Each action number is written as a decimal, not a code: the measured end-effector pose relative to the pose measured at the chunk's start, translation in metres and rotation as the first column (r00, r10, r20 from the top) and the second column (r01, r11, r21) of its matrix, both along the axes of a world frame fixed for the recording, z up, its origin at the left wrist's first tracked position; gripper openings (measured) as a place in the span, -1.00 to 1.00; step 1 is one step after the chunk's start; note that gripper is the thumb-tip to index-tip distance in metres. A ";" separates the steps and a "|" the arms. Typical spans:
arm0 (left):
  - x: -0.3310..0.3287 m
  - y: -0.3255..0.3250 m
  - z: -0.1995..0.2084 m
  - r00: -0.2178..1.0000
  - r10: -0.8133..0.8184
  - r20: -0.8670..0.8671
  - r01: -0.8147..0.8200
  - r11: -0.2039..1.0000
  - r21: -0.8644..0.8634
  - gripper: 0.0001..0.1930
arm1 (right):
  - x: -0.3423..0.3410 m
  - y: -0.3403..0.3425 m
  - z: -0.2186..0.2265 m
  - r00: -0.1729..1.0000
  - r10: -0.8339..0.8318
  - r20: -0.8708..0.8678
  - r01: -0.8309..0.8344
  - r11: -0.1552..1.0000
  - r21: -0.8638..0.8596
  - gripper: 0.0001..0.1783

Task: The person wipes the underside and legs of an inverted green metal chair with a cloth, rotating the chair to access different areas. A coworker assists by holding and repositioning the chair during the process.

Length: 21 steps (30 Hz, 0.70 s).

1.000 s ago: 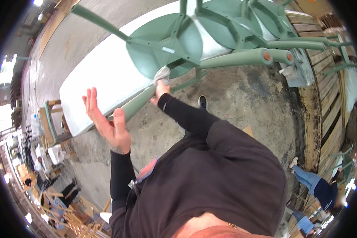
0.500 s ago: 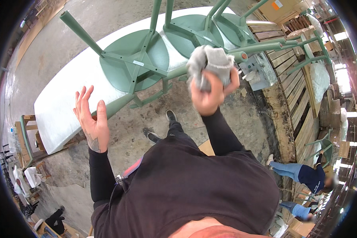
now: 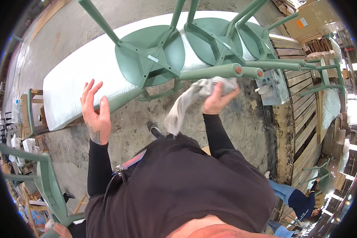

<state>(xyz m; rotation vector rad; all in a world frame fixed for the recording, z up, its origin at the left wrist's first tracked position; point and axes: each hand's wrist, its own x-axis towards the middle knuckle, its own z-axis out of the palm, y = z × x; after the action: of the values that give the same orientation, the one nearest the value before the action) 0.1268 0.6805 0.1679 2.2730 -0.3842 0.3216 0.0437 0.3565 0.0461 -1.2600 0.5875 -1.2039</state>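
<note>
My right hand (image 3: 219, 99) grips a pale grey cloth (image 3: 185, 102), which hangs loosely down to the left. Just above the cloth is a green chair leg (image 3: 210, 71) with a bare wooden end. My left hand (image 3: 96, 117) has its fingers raised and apart, beside another green leg (image 3: 125, 100); whether the palm touches it is hidden. Both legs belong to the nearest upturned green chair (image 3: 148, 55), whose round seat and crossed braces show from below. A second upturned chair (image 3: 214, 41) stands to its right, with a third (image 3: 258, 39) beyond. They rest on a long white-covered surface (image 3: 67, 91).
At right, a grey box (image 3: 274, 89) sits by a slatted wooden platform (image 3: 301, 107). A cardboard box (image 3: 311, 20) lies farther back. Another green chair (image 3: 49, 182) is at lower left, with a person's hand (image 3: 62, 230) near it. A person in a dark top (image 3: 301, 204) is at lower right.
The bunched cloth has come loose and now trails left and downward as my right hand moved slightly lower. The view has shifted. A green chair and a person's hand have appeared at lower left.
</note>
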 end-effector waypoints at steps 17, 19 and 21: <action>0.008 -0.012 -0.018 0.998 0.048 0.027 -0.041 0.976 -0.212 -0.57 | 0.028 -0.123 0.128 0.892 0.451 -0.011 -0.451 0.892 -0.037 -0.76; 0.005 -0.009 -0.018 0.996 0.082 0.039 -0.072 0.975 -0.212 -0.57 | 0.011 -0.104 0.144 0.871 0.467 0.155 -0.465 0.884 -0.046 -0.76; 0.001 -0.008 -0.015 0.995 0.093 -0.018 -0.095 0.959 -0.268 -0.57 | -0.016 -0.086 0.149 0.827 0.557 -0.070 -0.561 0.816 -0.138 -0.70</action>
<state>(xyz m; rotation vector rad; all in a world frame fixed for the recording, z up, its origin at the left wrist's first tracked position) 0.1282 0.6722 0.1524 2.0279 -0.2150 0.3914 0.0277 0.2705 0.1956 -1.4495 0.1130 -0.7397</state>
